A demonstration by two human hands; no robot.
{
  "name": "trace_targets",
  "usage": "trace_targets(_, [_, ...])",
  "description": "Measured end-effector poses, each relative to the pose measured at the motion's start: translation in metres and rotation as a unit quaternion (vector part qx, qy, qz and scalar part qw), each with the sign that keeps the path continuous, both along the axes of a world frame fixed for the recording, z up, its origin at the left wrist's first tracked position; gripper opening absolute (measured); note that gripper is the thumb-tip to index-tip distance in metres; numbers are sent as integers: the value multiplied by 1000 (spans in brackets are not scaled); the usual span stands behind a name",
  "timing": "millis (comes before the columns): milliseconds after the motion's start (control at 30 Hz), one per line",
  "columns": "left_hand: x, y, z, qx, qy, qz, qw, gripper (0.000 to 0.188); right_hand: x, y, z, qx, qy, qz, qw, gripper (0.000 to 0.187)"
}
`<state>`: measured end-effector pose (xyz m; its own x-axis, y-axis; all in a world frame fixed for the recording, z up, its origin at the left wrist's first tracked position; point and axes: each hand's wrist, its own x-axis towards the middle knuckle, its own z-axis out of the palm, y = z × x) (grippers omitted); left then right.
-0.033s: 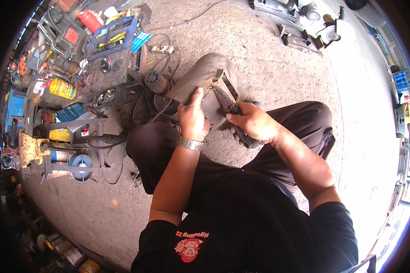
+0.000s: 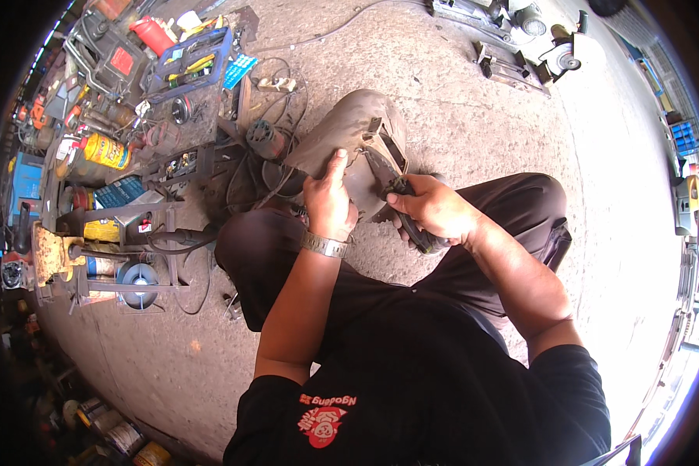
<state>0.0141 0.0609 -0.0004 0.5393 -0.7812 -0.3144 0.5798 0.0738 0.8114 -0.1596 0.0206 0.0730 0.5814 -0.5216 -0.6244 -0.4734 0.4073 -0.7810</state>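
A dusty grey-brown curved shell with a dark rectangular frame on its right side sits in front of my knees. My left hand grips its near edge, thumb stretched along the outside and the other fingers mostly hidden. My right hand is closed around the black handle of a hand tool. The tool's front end lies against the shell just below the frame; its exact kind is unclear. A metal-banded watch is on my left wrist.
A blue tray of tools, a yellow container and a metal rack crowd the left. Beside the shell stands a greenish power tool among loose cables. A cut-off machine is at the far right.
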Motion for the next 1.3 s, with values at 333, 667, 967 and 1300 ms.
trace_targets(333, [1, -8, -13, 0, -107, -8, 994, 22, -31, -20, -25, -616, 315, 249, 678, 43])
trace_targets(667, [2, -5, -7, 63, -70, -36, 995, 24, -9, -40, -17, -725, 350, 339, 487, 51])
trace_targets(967, [4, -5, -12, 40, -77, -22, 996, 23, 0, -38, -8, -711, 385, 353, 471, 51])
trace_targets(1300, [6, -4, -10, 49, -42, -18, 998, 21, 4, -32, -10, -696, 392, 339, 497, 53])
